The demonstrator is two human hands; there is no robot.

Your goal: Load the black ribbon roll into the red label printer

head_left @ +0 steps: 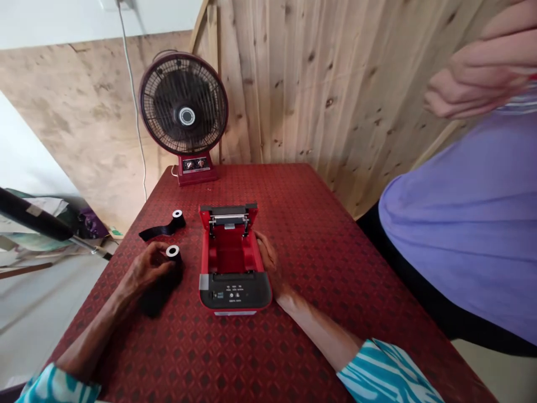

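A small red and black receipt printer (233, 263) sits on the red patterned table (335, 246) with its lid open and its red paper bay showing nothing inside. My right hand (268, 260) rests against the printer's right side, fingers curled on the casing. My left hand (147, 270) is closed around a black roll with a white core (173, 258), which stands on the table just left of the printer. A second black roll (178, 217) lies farther back with a strip of it unwound to the left.
A dark red table fan (184, 112) stands at the table's far end before a wooden wall, its cord running up. Another person in a purple top (470, 224) stands close at the right edge. A dark bar (37, 221) and clutter lie off the left side.
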